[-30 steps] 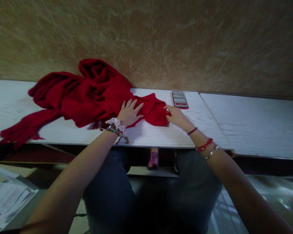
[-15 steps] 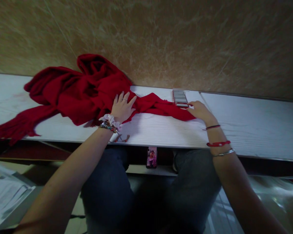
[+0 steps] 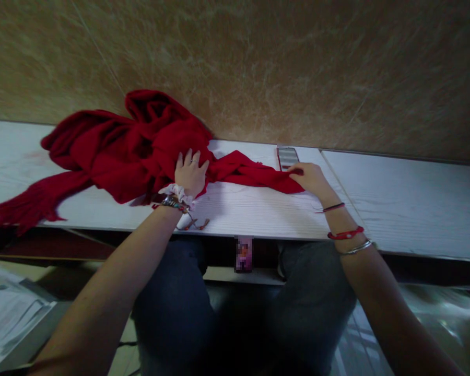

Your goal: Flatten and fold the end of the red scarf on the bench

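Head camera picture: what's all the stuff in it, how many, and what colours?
Scarf: one, red, fringed, on table
Table: one, white, middle
Phone: one, grey, red edge, table's far side
Screen-like thing: one, pinkish, blurred, below table edge
Wall: one, brown marbled, top
Papers: several, white, in box
Box: one, grey, lower left
Scrunchie: one, pale, left wrist
Bands: three, dark, red, silver, right wrist
Legs: two, blue-grey trousers, bottom
Left hand: one, on scarf
Right hand: one, holding scarf end
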The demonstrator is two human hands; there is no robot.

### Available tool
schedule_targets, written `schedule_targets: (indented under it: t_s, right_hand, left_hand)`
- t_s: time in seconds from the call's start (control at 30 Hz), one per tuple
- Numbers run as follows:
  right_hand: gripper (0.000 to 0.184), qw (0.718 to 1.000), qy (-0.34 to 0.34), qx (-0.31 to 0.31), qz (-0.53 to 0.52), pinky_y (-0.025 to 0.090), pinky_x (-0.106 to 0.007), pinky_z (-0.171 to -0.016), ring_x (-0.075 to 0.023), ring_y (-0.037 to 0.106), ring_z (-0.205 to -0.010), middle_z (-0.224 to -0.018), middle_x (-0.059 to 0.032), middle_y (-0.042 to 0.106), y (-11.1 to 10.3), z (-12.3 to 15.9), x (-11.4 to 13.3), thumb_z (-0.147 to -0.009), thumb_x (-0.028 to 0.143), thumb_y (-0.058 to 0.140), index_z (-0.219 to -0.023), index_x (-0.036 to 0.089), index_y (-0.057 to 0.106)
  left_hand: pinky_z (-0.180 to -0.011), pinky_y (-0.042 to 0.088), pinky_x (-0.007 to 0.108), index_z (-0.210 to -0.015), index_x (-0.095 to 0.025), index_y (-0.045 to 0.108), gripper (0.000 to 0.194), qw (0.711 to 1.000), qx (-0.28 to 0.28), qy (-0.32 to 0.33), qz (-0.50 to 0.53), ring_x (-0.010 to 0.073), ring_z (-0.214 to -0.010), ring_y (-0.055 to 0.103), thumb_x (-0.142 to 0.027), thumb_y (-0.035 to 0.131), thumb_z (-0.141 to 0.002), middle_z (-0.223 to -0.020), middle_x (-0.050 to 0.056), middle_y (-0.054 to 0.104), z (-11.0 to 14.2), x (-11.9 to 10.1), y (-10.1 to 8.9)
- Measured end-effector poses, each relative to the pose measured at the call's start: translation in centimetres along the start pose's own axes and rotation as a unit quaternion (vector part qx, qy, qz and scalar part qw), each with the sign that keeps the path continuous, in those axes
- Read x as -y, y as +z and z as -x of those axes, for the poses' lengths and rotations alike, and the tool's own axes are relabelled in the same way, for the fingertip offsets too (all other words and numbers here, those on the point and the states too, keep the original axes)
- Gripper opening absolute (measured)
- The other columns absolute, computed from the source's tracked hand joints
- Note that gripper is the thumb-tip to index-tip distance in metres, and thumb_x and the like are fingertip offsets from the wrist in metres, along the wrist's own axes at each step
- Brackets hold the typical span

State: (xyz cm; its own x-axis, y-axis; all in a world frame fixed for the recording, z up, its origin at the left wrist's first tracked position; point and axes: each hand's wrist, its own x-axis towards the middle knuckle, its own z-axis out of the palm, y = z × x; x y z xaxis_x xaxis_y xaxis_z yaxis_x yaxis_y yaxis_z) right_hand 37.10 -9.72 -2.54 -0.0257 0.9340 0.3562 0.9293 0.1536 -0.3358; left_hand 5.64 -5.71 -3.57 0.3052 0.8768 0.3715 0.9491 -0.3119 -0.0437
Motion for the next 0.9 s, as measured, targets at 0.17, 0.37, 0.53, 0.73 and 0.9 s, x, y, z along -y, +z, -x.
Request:
schedule_targets:
  t_s: [0.17, 0.37, 0.53, 0.73, 0.9]
  right_hand:
    - [0.014, 0.997, 0.005, 0.028, -0.072, 0.050, -0.030, -0.068, -0.0169, 0.065, -0.070, -0.075, -0.0005, 0.072, 0.0, 0.1, 0.2, -0.070, 0.013, 0.060, -0.075, 0.020, 0.072]
    - [0.014, 0.969, -0.069, -0.200, -0.131, 0.049, -0.034, -0.078, -0.0182, 0.063, -0.081, -0.082, -0.0025, 0.070, -1.0, 0.4, 1.5, -0.076, 0.018, 0.055, -0.079, 0.021, 0.069]
    - [0.019, 0.931, -0.044, -0.333, -0.145, 0.049, -0.036, -0.077, -0.0199, 0.061, -0.083, -0.082, -0.0053, 0.067, -2.7, 0.7, 0.9, -0.083, 0.030, 0.051, -0.084, 0.021, 0.068]
    - [0.018, 0.962, 0.056, -0.239, -0.116, 0.049, -0.037, -0.077, -0.0202, 0.063, -0.081, -0.085, -0.0074, 0.068, -2.9, 0.0, -3.1, -0.079, 0.023, 0.053, -0.086, 0.017, 0.068]
    - [0.023, 0.995, 0.074, 0.045, -0.043, 0.049, -0.035, -0.078, -0.0211, 0.063, -0.083, -0.088, -0.0063, 0.070, -1.7, 0.3, -4.4, -0.069, 0.019, 0.064, -0.091, 0.017, 0.069]
  left_hand:
    - [-0.107, 0.015, 0.055, -0.135, -0.026, 0.039, 0.050, 1.000, -0.001, 0.010, -0.013, 0.0290, -0.135, 0.020, -0.018, 0.029, -0.087, -0.144, 0.006, 0.033, 0.3, -1.0, -0.9]
    - [-0.106, 0.018, 0.055, -0.143, -0.021, 0.023, 0.054, 0.996, -0.003, 0.088, -0.002, 0.0300, -0.136, 0.019, -0.027, 0.031, -0.090, -0.145, 0.011, 0.030, -0.2, -3.2, -0.9]
    - [-0.101, 0.034, 0.041, -0.143, -0.019, 0.020, 0.053, 0.990, 0.053, 0.131, 0.021, 0.0257, -0.130, 0.032, -0.035, 0.029, -0.093, -0.142, 0.012, 0.035, -1.2, -3.7, 0.2]
    - [-0.084, 0.046, 0.033, -0.138, -0.022, 0.032, 0.050, 0.984, 0.150, 0.097, 0.027, 0.0236, -0.107, 0.056, -0.045, 0.024, -0.094, -0.122, 0.011, 0.056, -1.9, -4.2, 0.0]
    - [-0.092, 0.042, 0.034, -0.137, -0.019, 0.033, 0.046, 0.994, 0.056, 0.082, 0.043, 0.0234, -0.119, 0.046, -0.034, 0.030, -0.094, -0.133, 0.012, 0.045, -3.0, -4.7, 0.1]
